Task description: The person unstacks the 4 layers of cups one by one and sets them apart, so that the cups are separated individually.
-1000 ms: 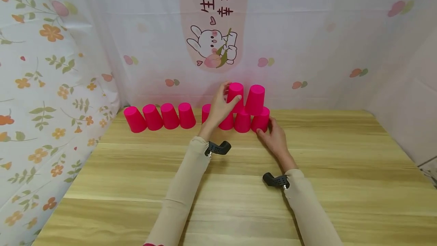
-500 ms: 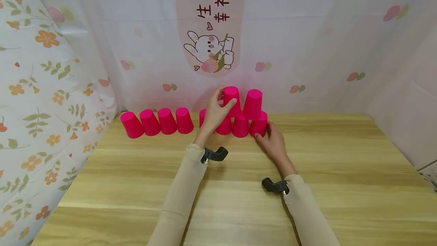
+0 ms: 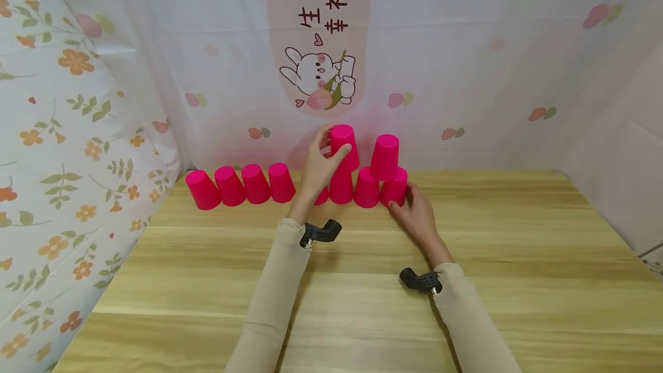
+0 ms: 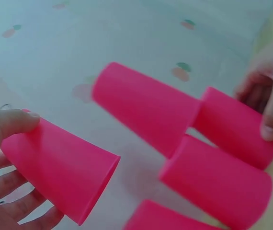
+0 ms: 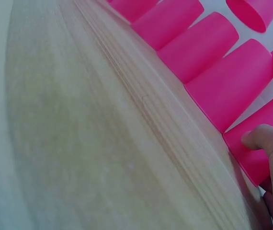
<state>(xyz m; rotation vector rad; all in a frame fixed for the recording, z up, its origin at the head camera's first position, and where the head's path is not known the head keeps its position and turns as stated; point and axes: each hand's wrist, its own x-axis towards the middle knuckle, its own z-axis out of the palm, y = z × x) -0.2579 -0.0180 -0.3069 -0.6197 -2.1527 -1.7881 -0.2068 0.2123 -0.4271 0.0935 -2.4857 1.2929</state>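
My left hand (image 3: 317,167) holds an upside-down pink plastic cup (image 3: 344,148), thumb on the near side and fingers round the back. In the left wrist view this held cup (image 4: 62,170) hangs apart from the others. One upside-down cup (image 3: 384,157) sits on top of two bottom cups at the right end of the row. My right hand (image 3: 416,212) grips the rightmost bottom cup (image 3: 393,187), with its thumb (image 5: 258,137) on the near side. Beside that stand two more bottom cups, one (image 3: 366,189) and another (image 3: 340,187). My left hand partly hides a further cup (image 3: 321,195).
Several more upside-down pink cups (image 3: 256,184) continue the row to the left, near the table's back edge. A white printed cloth (image 3: 223,62) hangs close behind. The wooden table (image 3: 357,292) extends toward me. Each wrist wears a black camera mount (image 3: 323,231).
My left hand has carried its cup leftward and slightly up, away from the cup on the second level. The right hand keeps its grip on the end cup. The head view shifted slightly.
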